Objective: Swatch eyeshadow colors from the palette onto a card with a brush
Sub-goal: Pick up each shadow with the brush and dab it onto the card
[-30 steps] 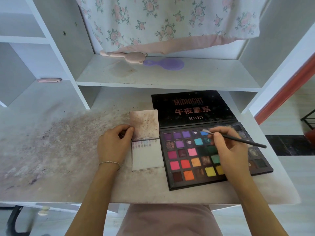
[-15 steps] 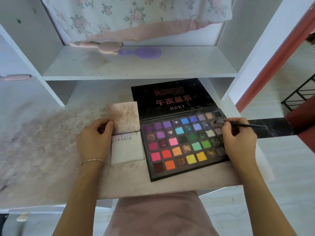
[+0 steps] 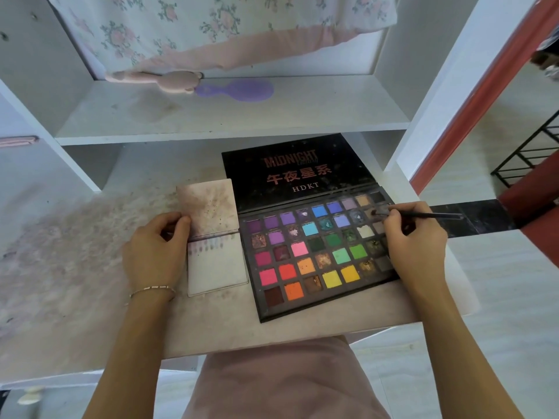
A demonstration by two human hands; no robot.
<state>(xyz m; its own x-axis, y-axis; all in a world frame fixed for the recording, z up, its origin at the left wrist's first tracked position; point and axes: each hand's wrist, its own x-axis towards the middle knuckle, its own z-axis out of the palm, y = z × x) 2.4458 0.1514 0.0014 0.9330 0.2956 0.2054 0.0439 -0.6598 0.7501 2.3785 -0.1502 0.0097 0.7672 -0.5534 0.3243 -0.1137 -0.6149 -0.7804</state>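
Right hand pinched the brush, bristles seemingly in a two-o'clock pan of the palette; left hand gripped the card's edge; overloaded powder could scatter

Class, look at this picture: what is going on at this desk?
A person is swatching eyeshadow. The right hand holds a thin brush with its tip in a pan near the far right of the open palette. The left hand grips the left edge of a small card booklet beside the palette, which has a row of faint swatches along its top.
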